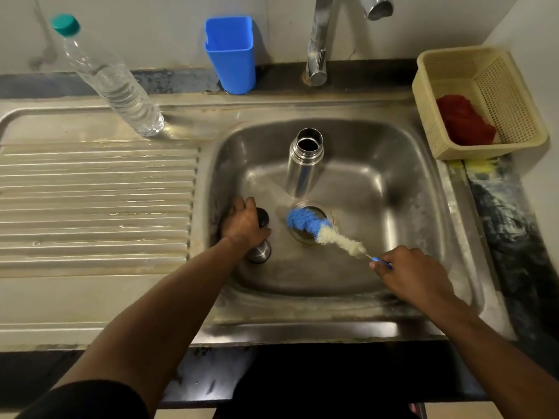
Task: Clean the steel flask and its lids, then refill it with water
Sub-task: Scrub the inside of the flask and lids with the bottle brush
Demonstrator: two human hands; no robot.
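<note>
Two hands are down in the sink point(393, 182), and the only view, from your head, looks straight onto them. Your left hand point(245, 225) curls over a dark lid point(263, 217) at the basin's left side, with a second steel lid point(259, 252) just below your wrist; the hand hides most of the dark lid, so whether you grip it or only cover it is hard to say, though the curled fingers suggest a hold. Your right hand point(411, 273) pinches the blue handle of the bottle brush point(320, 229), fingers closed round it.

The brush runs from your right hand up and to the left, its blue tip lying over the drain point(302, 237). That tip points toward the lid in your left hand, with a short gap of bare basin between them. The flask point(304, 164) stands upright and open-mouthed beyond the drain, farther from both hands and touched by neither.

My judgement: a lid gets scrubbed next, since the bristles already aim that way. You need to tilt the lid's open side toward the brush tip, or swing the tip farther left. The flask would need the brush turned upright over its mouth.
</note>
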